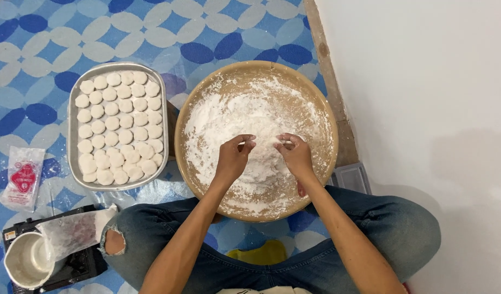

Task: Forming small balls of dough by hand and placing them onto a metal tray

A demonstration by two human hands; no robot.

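White flour (258,117) heaps inside the round wooden bowl (180,130) between your knees, and both hands are in it. Your left hand (232,157) has its fingers (245,142) curled, pinching at the powder; your right hand (296,154) does likewise. Out at nine o'clock, a metal tray (72,130) carries rows of pale dough discs (120,122) on the blue patterned floor (38,43).

One round wooden bowl (179,130) sits at centre, one metal tray (72,136) to its left. The tray carries roughly forty white dough discs (117,121). One plastic packet (23,178) lies far left, one white pot (23,262) near left. Two hands work in the bowl.
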